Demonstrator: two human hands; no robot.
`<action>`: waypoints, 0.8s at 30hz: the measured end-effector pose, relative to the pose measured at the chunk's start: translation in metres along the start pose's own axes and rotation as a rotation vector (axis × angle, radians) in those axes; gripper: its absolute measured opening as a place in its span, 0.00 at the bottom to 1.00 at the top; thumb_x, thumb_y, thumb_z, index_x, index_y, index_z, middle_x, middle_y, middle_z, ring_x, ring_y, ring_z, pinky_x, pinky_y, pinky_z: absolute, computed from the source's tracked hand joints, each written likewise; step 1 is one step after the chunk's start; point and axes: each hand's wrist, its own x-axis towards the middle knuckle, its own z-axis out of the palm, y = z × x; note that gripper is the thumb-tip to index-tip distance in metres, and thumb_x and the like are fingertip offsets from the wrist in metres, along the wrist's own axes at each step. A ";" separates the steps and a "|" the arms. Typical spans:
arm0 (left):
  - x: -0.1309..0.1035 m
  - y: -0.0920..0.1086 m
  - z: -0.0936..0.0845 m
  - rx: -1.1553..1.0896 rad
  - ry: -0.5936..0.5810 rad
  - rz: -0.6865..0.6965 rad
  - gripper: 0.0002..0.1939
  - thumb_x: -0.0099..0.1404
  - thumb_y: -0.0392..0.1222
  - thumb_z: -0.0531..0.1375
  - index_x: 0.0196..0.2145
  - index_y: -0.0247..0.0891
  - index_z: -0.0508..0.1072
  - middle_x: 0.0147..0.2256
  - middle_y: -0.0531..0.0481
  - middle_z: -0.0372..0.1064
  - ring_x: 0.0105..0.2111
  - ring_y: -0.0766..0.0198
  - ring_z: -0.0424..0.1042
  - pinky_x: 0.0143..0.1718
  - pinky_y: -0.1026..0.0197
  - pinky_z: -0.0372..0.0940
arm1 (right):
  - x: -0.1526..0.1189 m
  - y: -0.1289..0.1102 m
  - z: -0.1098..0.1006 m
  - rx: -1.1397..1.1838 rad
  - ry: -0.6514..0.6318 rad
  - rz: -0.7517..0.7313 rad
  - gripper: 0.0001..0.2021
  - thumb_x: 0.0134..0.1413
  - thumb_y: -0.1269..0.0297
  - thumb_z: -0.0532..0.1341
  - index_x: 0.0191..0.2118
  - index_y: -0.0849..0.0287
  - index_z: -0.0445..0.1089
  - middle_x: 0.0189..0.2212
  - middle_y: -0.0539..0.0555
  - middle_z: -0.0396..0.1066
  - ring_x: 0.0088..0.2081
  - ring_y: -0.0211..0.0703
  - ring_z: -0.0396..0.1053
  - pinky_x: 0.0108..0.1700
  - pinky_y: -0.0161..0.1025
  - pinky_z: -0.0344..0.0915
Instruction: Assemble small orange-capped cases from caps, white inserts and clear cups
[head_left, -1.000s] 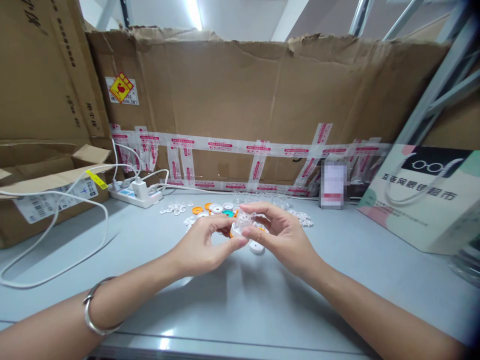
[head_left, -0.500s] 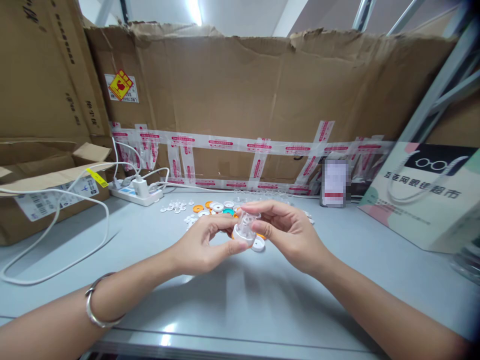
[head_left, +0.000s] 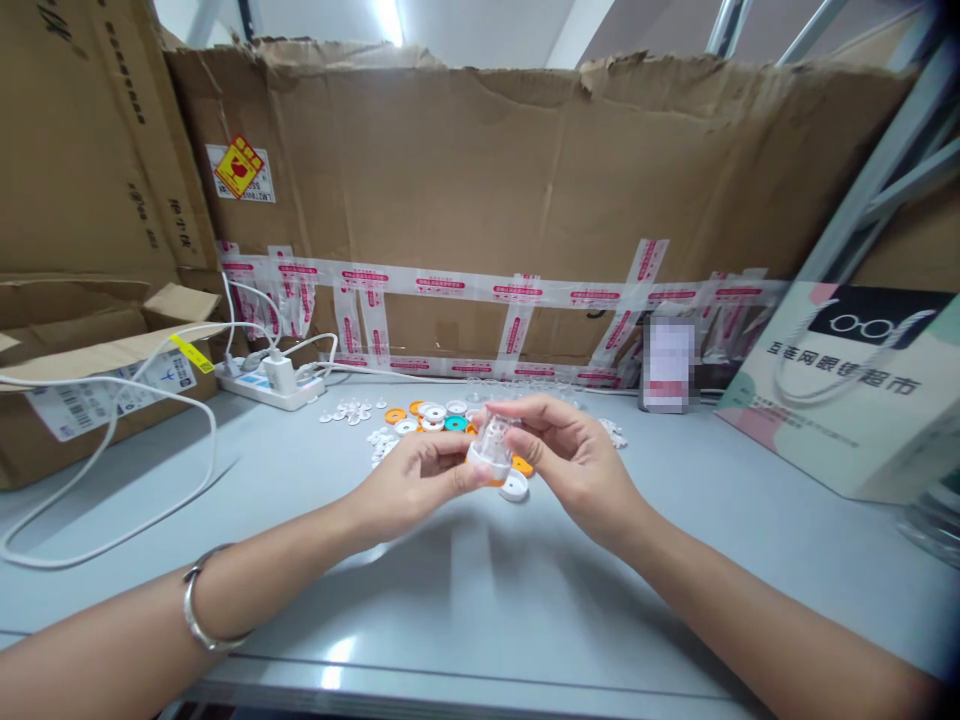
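Observation:
Between my hands, above the grey table [head_left: 480,600], is a small assembly with a white and orange round base [head_left: 487,466] and a clear plastic top [head_left: 495,432]. My left hand [head_left: 416,480] pinches the base from the left, thumb in front. My right hand [head_left: 574,455] has its thumb and fingers closed round the clear top from the right. Just below and behind lie a white ring [head_left: 514,487] and an orange ring [head_left: 523,467]. Further back are more white and orange rings and a teal ring [head_left: 456,424].
Small clear parts [head_left: 352,411] lie at the back left. A power strip [head_left: 289,392] with white cables and an open carton [head_left: 112,380] are on the left. A phone [head_left: 667,365] stands at the back right beside a paper bag [head_left: 832,400]. Large cardboard [head_left: 450,180] walls the back.
The clear top now sits lower and straighter over the white base. My right hand has shifted slightly with it, and more of the orange ring behind shows.

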 end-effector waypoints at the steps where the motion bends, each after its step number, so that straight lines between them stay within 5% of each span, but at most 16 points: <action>1: 0.001 -0.003 0.000 -0.059 0.023 -0.033 0.11 0.63 0.43 0.56 0.38 0.35 0.74 0.36 0.48 0.71 0.40 0.63 0.69 0.43 0.62 0.62 | 0.001 0.002 0.001 -0.002 0.048 0.019 0.08 0.51 0.60 0.62 0.38 0.53 0.71 0.37 0.52 0.74 0.37 0.41 0.72 0.35 0.38 0.70; 5: 0.006 -0.017 0.002 -0.276 0.097 -0.084 0.10 0.64 0.42 0.57 0.40 0.36 0.73 0.39 0.47 0.72 0.42 0.62 0.70 0.48 0.59 0.62 | 0.004 0.010 0.003 0.063 0.117 0.104 0.10 0.48 0.60 0.63 0.38 0.53 0.71 0.39 0.51 0.74 0.38 0.39 0.71 0.36 0.35 0.70; 10: 0.007 -0.024 0.003 -0.263 0.077 -0.048 0.13 0.64 0.42 0.57 0.43 0.32 0.72 0.41 0.43 0.71 0.44 0.57 0.70 0.51 0.52 0.61 | 0.005 0.012 0.004 0.067 0.134 0.191 0.11 0.44 0.61 0.66 0.37 0.53 0.72 0.29 0.49 0.74 0.31 0.36 0.71 0.29 0.32 0.69; 19: 0.003 -0.024 0.002 -0.285 -0.014 0.025 0.12 0.65 0.43 0.56 0.43 0.36 0.73 0.41 0.45 0.73 0.42 0.62 0.70 0.46 0.61 0.64 | 0.002 0.001 0.000 0.037 0.031 0.100 0.07 0.45 0.62 0.65 0.33 0.54 0.71 0.32 0.51 0.73 0.32 0.39 0.70 0.30 0.36 0.69; 24: 0.002 -0.014 0.004 -0.176 0.032 0.046 0.14 0.65 0.45 0.56 0.44 0.36 0.74 0.40 0.45 0.73 0.41 0.62 0.70 0.44 0.61 0.65 | -0.003 0.002 0.008 0.086 0.087 0.012 0.07 0.47 0.63 0.64 0.32 0.54 0.65 0.27 0.46 0.66 0.27 0.34 0.66 0.27 0.33 0.67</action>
